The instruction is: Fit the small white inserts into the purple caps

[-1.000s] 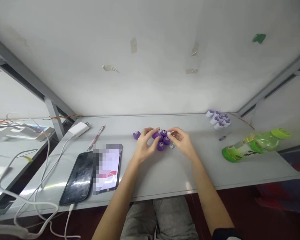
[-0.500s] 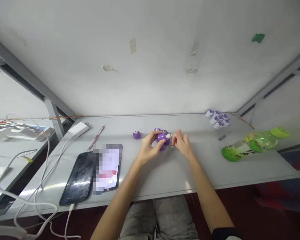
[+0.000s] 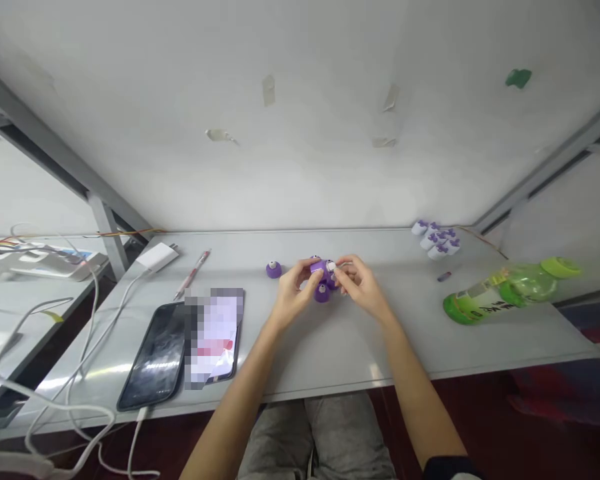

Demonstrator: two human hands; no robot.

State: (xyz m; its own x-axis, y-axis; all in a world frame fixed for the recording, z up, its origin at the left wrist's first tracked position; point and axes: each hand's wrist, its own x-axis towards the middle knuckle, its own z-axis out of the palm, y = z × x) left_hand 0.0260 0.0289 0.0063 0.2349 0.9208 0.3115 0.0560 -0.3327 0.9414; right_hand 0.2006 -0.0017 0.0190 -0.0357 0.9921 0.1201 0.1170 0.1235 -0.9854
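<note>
Over the middle of the table, my left hand (image 3: pixel 295 290) grips a small purple cap (image 3: pixel 317 268) between thumb and fingers, with its white tip turned to the right. The fingertips of my right hand (image 3: pixel 357 283) are closed on that white tip. Several similar purple domed pieces lie just beneath and behind the hands, partly hidden; one purple piece (image 3: pixel 322 293) shows below the fingers. Another purple piece with a whitish top (image 3: pixel 274 269) stands alone left of my left hand.
White cylinders with purple tops (image 3: pixel 437 240) cluster at the back right. A green bottle (image 3: pixel 505 290) lies near a small purplish item (image 3: pixel 444 276). On the left are a dark phone (image 3: pixel 153 360), a lit phone (image 3: pixel 215 340), a pen (image 3: pixel 193 274), a white charger (image 3: pixel 157 257) and cables.
My right hand has moved slightly left and its fingers have closed on the white tip of the cap. The held cap has shifted a little left.
</note>
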